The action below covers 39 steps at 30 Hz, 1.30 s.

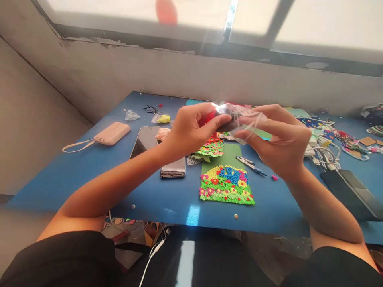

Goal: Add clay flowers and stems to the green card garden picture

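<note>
Nearest the body, both forearms reached out from dark sleeves over the front edge of the blue table (89,175). Just past that edge lay the green card (229,155). Its lower half was packed with small clay flowers (226,185) in red, yellow, blue and pink over a green fringe, while the upper half was bare. By that measure the picture looked about half filled, with the top yet to be covered.

Right of the card lay a blue-tipped pointed tool (249,164) and a stray pink crumb (274,178). A smartphone (158,153) lay face up to the left. A second, smaller clay flower piece (212,148) sat just behind the card, partly under the hands.

Above these, raised off the table, the left hand (191,129) and right hand (281,139) met around a small clear plastic bag (239,119) with something red (208,117) showing inside. The left thumb and curled fingers pinched one end. The right hand pinched the other end, its fingers extended and close together, wrist bent inward. Whether the bag was open could not be told.

Farther off sat a pink power bank (112,133), a lump of yellow clay (163,118), spectacles (151,109) and, to the right, tangled white cables (324,153).
</note>
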Available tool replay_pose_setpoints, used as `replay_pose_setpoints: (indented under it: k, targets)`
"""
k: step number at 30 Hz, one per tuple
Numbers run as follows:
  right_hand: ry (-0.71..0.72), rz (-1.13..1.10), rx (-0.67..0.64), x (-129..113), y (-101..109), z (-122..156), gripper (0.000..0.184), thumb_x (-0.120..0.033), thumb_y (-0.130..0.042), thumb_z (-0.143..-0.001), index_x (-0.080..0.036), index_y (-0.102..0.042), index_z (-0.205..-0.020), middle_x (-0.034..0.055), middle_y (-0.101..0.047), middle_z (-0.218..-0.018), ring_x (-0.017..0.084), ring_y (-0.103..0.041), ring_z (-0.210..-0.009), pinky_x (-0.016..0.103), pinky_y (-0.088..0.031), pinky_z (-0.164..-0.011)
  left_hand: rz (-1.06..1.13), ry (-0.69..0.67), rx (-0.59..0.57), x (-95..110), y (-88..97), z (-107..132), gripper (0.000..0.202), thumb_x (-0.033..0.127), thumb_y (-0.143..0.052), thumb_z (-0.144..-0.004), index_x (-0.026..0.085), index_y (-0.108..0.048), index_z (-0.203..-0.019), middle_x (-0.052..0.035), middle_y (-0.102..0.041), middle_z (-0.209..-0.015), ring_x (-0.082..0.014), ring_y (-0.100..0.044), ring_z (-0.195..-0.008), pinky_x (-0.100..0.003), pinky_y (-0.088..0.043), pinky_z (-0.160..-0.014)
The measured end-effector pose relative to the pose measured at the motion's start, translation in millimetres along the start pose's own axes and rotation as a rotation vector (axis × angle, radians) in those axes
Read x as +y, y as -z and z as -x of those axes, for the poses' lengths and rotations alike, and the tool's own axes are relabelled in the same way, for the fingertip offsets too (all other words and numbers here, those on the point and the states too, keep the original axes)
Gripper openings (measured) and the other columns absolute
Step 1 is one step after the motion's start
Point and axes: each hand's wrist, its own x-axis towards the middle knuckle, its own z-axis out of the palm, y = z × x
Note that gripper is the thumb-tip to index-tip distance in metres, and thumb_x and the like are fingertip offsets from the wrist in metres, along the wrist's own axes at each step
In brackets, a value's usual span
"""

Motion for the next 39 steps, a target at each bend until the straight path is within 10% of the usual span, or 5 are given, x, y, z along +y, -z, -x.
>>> replay_pose_setpoints:
  k: [7,16,24,39]
  targets:
    - [-0.083,-0.114,0.022,-4.0,-4.8,2.8,0.024,-0.01,-0.07,-0.08,-0.032,-0.071,-0.09,-0.0002,-0.067,-0.091,0.018,-0.064,-0.086,0.038,-0.052,-0.077,0.098,0.007,0.064,5.2,-3.9,5.1,0.048,0.036,-0.059,-0.087,0.021,-0.03,-0.051,0.0057,-0.029,-0.05,-0.0091,-0.025,-0.049,-0.029,-0.022,-0.046]
    - [-0.148,-0.219,0.03,-3.7,1.9,-0.1,0.014,-0.017,-0.063,-0.086,-0.03,-0.068,-0.086,0.0003,-0.064,-0.088,0.019,-0.066,-0.088,0.042,-0.056,-0.081,0.228,-0.033,-0.034,5.2,2.8,3.0,0.038,0.029,-0.047,-0.097,0.018,-0.053,-0.061,0.0,-0.061,-0.056,-0.0085,-0.054,-0.052,-0.023,-0.043,-0.05]
    - [0.037,-0.024,-0.154,3.8,2.1,-1.5,0.024,-0.024,-0.071,-0.082,-0.031,-0.068,-0.105,0.0041,-0.069,-0.11,0.021,-0.065,-0.101,0.038,-0.054,-0.083,0.307,-0.018,-0.138,3.1,-2.6,3.7,0.039,0.032,-0.047,-0.097,0.019,-0.054,-0.061,-0.0003,-0.062,-0.054,-0.0098,-0.059,-0.052,-0.022,-0.047,-0.048]
    - [-0.003,0.302,-0.084,9.5,2.7,-0.6,0.015,-0.039,-0.063,-0.088,-0.032,-0.067,-0.101,0.0024,-0.072,-0.101,0.024,-0.064,-0.096,0.043,-0.045,-0.085,0.227,-0.051,-0.055,-6.7,-6.2,6.2,0.023,0.03,-0.055,-0.091,0.02,-0.062,-0.071,0.0003,-0.061,-0.064,-0.0079,-0.049,-0.05,-0.023,-0.04,-0.044]
